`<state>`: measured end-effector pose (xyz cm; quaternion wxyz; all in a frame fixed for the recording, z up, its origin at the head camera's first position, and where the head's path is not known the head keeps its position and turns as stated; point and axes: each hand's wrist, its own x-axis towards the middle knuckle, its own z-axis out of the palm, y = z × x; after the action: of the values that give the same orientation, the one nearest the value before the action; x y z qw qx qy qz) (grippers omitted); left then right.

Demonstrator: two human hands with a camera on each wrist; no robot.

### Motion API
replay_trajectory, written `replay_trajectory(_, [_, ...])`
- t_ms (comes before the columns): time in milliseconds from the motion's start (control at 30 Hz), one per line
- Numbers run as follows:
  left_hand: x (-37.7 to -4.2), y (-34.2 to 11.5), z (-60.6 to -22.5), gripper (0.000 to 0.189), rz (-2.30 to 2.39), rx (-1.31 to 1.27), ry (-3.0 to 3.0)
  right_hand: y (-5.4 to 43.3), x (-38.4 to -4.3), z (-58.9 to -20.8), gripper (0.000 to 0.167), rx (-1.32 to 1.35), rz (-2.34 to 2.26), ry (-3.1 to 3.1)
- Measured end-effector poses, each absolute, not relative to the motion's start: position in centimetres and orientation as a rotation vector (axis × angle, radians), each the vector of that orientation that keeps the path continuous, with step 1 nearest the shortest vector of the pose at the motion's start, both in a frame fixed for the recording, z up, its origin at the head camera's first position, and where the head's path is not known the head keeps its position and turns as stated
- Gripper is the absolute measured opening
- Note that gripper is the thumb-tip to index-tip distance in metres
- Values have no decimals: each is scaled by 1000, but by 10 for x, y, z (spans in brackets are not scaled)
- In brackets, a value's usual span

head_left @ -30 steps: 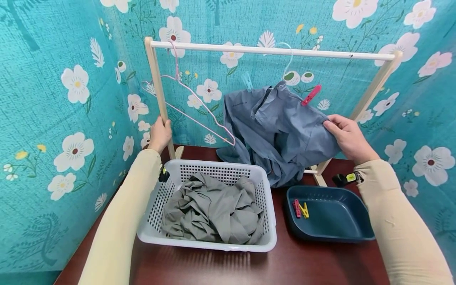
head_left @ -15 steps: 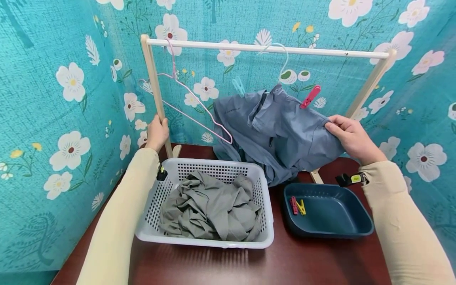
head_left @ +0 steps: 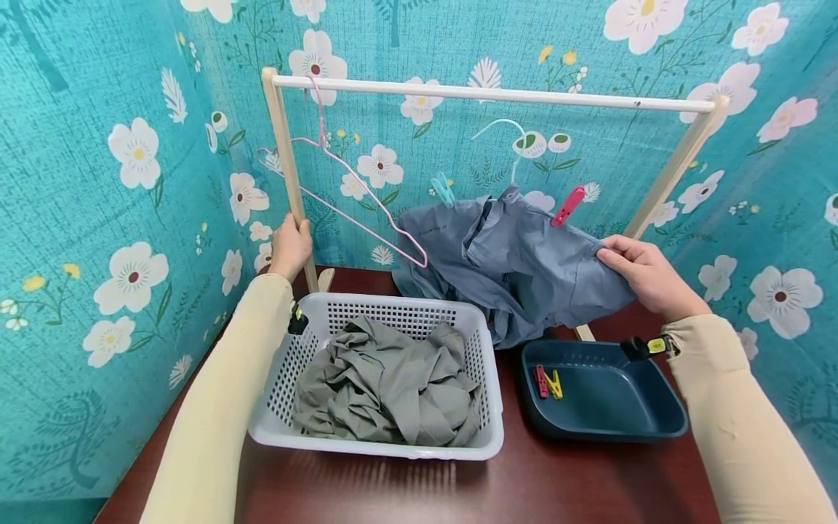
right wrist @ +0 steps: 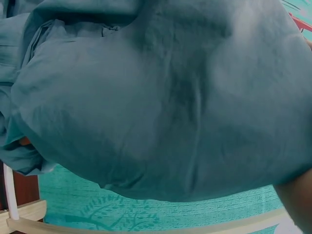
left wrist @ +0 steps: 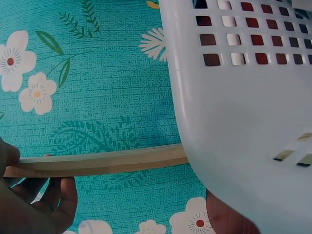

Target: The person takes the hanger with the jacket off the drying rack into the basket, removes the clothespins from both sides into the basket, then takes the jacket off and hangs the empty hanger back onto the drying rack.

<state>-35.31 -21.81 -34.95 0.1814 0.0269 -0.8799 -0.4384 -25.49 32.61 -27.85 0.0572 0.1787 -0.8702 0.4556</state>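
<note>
My left hand [head_left: 291,246] grips the left wooden post [head_left: 286,156] of a clothes rack; the left wrist view shows the fingers [left wrist: 66,200] bent round that post. My right hand [head_left: 644,275] pinches the right shoulder of a blue-grey jacket [head_left: 517,255], thumb in front. The jacket is on a pale blue hanger [head_left: 517,149], whose hook stands below the rack's white bar [head_left: 491,93], apart from it. A light blue clothespin [head_left: 443,189] and a pink clothespin [head_left: 568,206] are clipped along the jacket's top. Jacket cloth fills most of the right wrist view.
A pink hanger [head_left: 366,189] hangs at the bar's left end. In front stands a white basket [head_left: 494,364] with grey-green cloth [head_left: 393,382] in it. To its right, a dark blue tray [head_left: 655,429] holds a red clothespin [head_left: 540,380] and a yellow clothespin [head_left: 556,383].
The pale blue hanger's hook has come off the bar and dropped below it. Jacket, clothespins and right hand have moved down with it. The left hand stays on the post.
</note>
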Motion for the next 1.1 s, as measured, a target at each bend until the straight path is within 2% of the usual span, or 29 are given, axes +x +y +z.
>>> replay_trajectory(233, [-353,-217,-348,37,-1248,79,-2489,335,-253,-286,28,556,1373,-2683])
replay_trajectory(600, [-352,-216,-349,41,-1232,102,-2498,356,-245,-295,24,703,1377,-2779])
replay_trajectory(933, [-351,-217,-348,37,-1187,85,-2510,374,-240,-300,31,992,1896,-2592])
replay_trajectory(1100, [-351,-218,-348,37,-1199,87,-2505,378,-238,-299,34,1106,1972,-2537])
